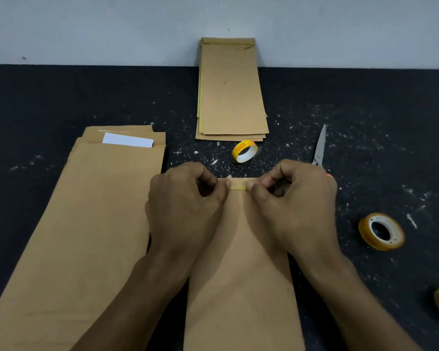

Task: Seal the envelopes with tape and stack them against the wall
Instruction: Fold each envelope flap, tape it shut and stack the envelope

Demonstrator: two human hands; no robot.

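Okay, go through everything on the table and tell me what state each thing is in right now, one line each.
Envelope under the hands: flat, flap folded, being taped.
Tape strip: on the flap edge, pressed by both thumbs.
Left hand: fingers curled, thumb on strip.
Right hand: same.
Left pile: unsealed, white paper showing.
Stack at wall: leaning.
Scissors: closed.
Yellow roll: nearly used up.
Tape roll: idle.

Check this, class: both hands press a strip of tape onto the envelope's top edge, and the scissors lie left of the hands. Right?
Not quite. The head view shows the scissors right of the hands, not left. The rest holds.
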